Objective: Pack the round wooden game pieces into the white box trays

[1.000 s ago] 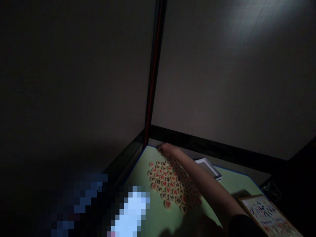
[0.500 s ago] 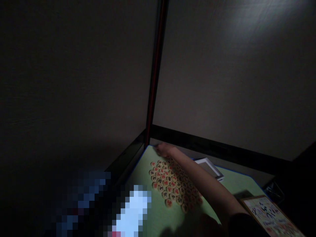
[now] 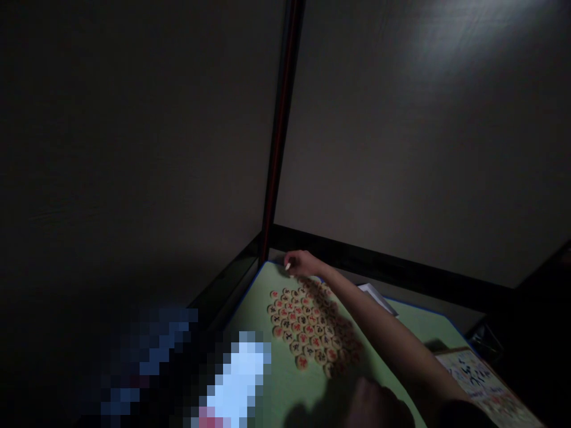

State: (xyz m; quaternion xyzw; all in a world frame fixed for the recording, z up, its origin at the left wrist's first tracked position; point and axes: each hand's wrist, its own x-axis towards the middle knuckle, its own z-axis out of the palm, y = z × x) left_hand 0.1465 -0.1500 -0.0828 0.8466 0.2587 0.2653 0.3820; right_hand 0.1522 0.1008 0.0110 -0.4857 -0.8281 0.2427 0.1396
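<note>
At the far end of the green table point(image 3: 276, 398), my right hand point(image 3: 303, 263) is pinched on a round Chinese chess piece point(image 3: 288, 266), seen nearly edge-on. Beneath and in front of it lies a cluster of wooden Chinese chess pieces point(image 3: 303, 321) with red and black characters. They lie flat and close together; my right forearm and its shadow cover part of them on the right. My left hand point(image 3: 372, 404) is at the bottom edge, near the closest pieces. It is dark and blurred, so its fingers do not show clearly.
Behind my forearm stands a white tray or box lid point(image 3: 379, 299). A printed box point(image 3: 486, 386) with dark characters lies at the right. Walls meet in the corner behind the table. A pixelated bright area point(image 3: 236, 380) covers the lower left.
My right hand has lifted slightly from the far corner, and a chess piece now shows between its fingers. My left hand has come further into view at the bottom.
</note>
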